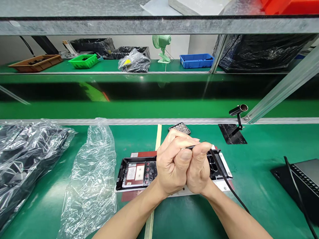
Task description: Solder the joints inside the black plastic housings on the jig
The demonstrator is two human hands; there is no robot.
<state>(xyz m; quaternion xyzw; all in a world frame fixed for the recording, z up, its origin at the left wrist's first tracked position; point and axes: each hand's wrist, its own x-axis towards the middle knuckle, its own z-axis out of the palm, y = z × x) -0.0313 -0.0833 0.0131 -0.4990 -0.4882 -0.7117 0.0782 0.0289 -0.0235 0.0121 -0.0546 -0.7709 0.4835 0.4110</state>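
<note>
My left hand (172,169) and my right hand (199,169) are pressed together, fingers closed round the end of a black cable (224,176). A short stretch of it shows between my thumbs and fingers. From the right hand the cable runs down to the right, towards my right forearm. Under both hands lies a long black housing (119,176) with round openings and a pale label; my hands hide its middle. Reddish-brown pieces (129,196) show under its edges.
Clear plastic bags (90,185) and a wrapped black bundle (21,160) lie left. Behind my hands is a small tray of tiny metal parts (179,123). To the right are a metal tube holder (238,110) and a black unit (312,186). A metal shelf (116,24) hangs overhead.
</note>
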